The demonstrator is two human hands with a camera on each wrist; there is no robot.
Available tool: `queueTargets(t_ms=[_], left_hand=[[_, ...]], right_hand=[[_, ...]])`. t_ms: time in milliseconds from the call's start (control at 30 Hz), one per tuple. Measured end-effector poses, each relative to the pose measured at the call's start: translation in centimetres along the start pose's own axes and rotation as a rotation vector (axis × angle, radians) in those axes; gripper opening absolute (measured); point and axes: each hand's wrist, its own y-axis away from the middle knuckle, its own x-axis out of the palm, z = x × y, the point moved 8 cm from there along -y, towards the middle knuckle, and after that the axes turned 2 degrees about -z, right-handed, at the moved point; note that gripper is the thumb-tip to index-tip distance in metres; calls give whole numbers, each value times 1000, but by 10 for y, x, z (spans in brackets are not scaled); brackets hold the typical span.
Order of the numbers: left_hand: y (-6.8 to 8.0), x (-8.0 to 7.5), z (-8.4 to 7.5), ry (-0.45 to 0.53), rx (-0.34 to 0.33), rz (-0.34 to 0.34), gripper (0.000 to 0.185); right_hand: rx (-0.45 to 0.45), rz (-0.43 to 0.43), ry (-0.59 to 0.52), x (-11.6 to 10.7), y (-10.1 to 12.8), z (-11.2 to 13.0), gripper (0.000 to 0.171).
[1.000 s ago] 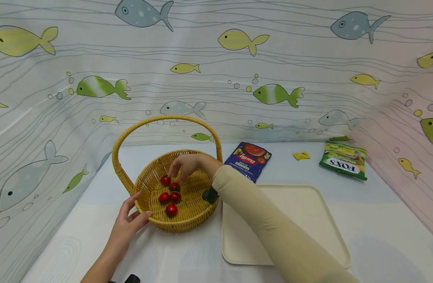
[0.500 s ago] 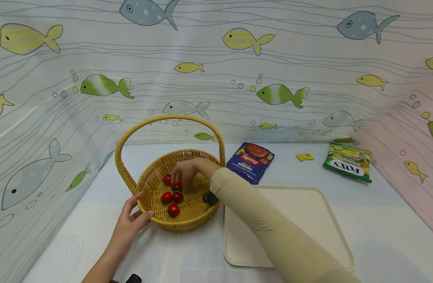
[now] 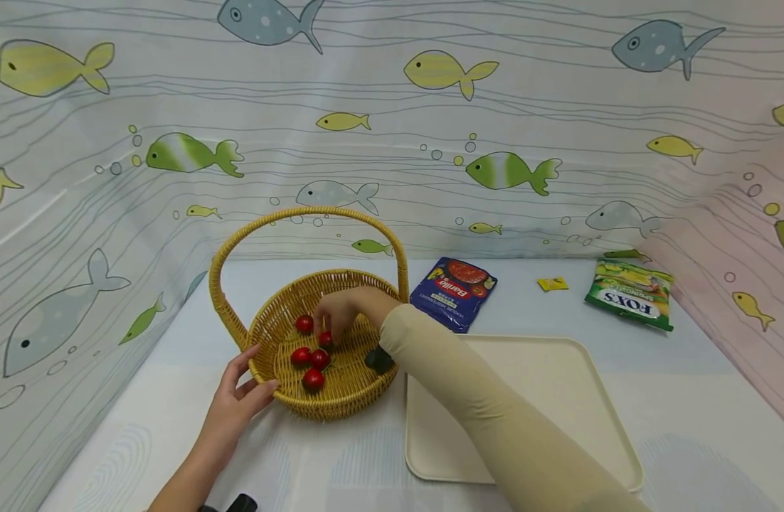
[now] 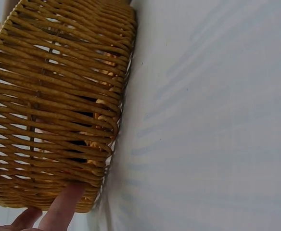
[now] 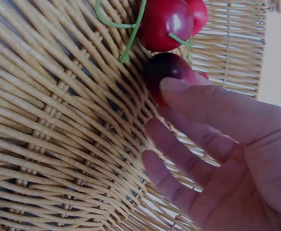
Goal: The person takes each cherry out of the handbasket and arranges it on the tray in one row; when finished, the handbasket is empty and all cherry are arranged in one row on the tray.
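Note:
A woven yellow basket [image 3: 360, 387] with a tall arched handle [image 3: 305, 213] stands left of centre and holds several red cherries. My right hand [image 3: 329, 326] reaches down into it and pinches a dark cherry [image 3: 326, 339] between fingertips. In the right wrist view a fingertip [image 5: 179, 89] lies over the dark cherry [image 5: 165, 70], with a brighter cherry [image 5: 164, 21] just beyond. My left hand [image 3: 247, 380] rests against the basket's near-left wall, thumb on the rim. In the left wrist view a straight finger [image 4: 61, 209] touches the basket wall [image 4: 54, 96].
A cream tray [image 3: 546, 398] lies right of the basket, under my right forearm. A blue Barilla pouch [image 3: 454, 290], a small yellow packet [image 3: 551, 284] and a green Fox's bag [image 3: 629, 293] lie at the back. Fish-print curtains wall in the white table [image 3: 341, 462].
My right hand has sunk lower into the basket and closed its fingertips on the dark cherry, which shifted slightly right. My left hand stays at the rim.

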Motion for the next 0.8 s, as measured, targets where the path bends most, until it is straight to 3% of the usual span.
queueTargets(t_ms=[367,600,800], left_hand=[[-1,1,-1,15,16,9,69],[-1,3,-2,11,23,14,69],[1,1,1,5,17,5,69]], right_hand=[[25,50,4,6,2,1,36],[-71,-26,0,-10,13,13,36],[-127,-125,-37,-25,38,27,37]])
